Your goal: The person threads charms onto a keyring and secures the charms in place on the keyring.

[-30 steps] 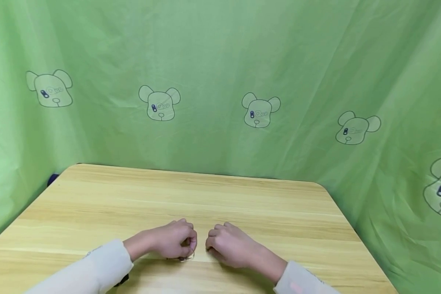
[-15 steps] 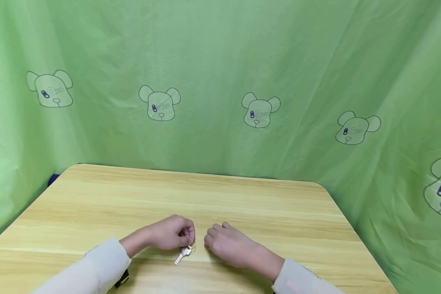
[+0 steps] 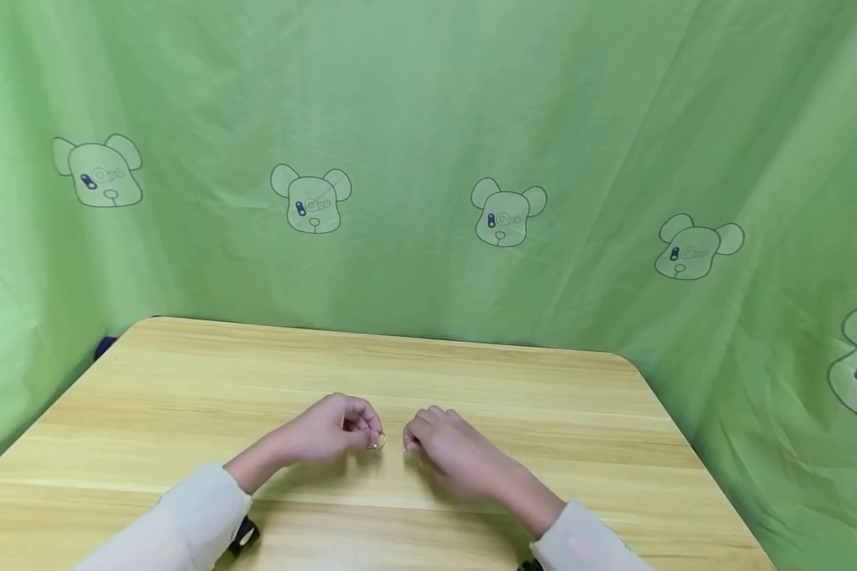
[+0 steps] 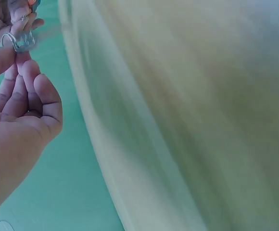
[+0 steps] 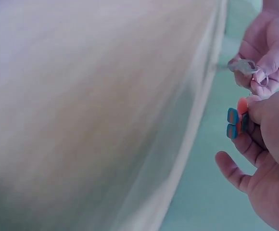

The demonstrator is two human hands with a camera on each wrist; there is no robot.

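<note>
Both hands hover close together over the middle of the wooden table [image 3: 486, 381]. My left hand [image 3: 367, 436] pinches a small metal key ring [image 3: 376, 442] between thumb and fingertips. The left wrist view shows that key ring [image 4: 15, 42] above my left hand [image 4: 19, 53]. In the right wrist view the ring carries a silver key [image 5: 245, 66]. My right hand [image 3: 410, 442] has curled fingers and pinches a small orange and blue tag [image 5: 235, 120] in the right wrist view, just below the ring. Whether the tag touches the ring is unclear.
A green curtain [image 3: 428, 119] printed with bear heads surrounds the table on the back and both sides. The table's far edge [image 3: 371, 337] lies well beyond the hands. Both wrist views show the table top blurred. A black strap [image 3: 243, 538] sits at my left sleeve.
The key that hung down to the table under my left hand has been lifted clear. Both hands have risen and moved a little farther from me.
</note>
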